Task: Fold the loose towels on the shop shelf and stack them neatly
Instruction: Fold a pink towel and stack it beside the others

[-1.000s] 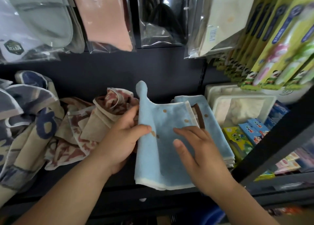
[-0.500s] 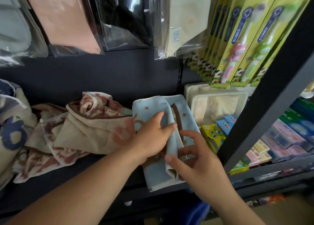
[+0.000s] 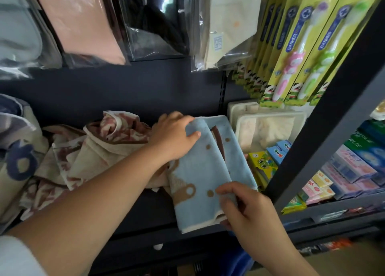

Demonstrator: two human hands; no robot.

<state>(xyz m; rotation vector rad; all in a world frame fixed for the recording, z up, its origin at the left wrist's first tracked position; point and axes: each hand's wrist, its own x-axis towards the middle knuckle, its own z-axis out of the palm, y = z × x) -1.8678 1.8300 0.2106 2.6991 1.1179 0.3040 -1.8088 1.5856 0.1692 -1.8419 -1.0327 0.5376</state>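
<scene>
Loose towels (image 3: 100, 150), cream with reddish-brown print, lie crumpled in a heap on the left half of the dark shelf (image 3: 135, 219). A towel with large blue figures (image 3: 18, 150) is bunched at the far left, touching the heap.

Above the shelf I see clear hanging bags (image 3: 83, 21) holding folded cloths. To their right are yellow-green toothbrush packs (image 3: 302, 46) in a row.

The blue towel (image 3: 200, 171), dotted brown, lies folded into a long strip on the shelf just right of the heap, its near end at the shelf's front edge. A second blue layer with a brown stripe shows under its right side. I cannot tell whether that is the same towel.

A clear plastic box (image 3: 268, 130) stands just right of the blue towel.

The left hand (image 3: 173, 138) grips the far end of the blue towel, fingers curled over the fold and thumb pressed on top. The right hand (image 3: 245, 209) pinches the near right edge between thumb and curled fingers.

Small coloured cartons (image 3: 262, 163) stand in front of the clear box.
</scene>
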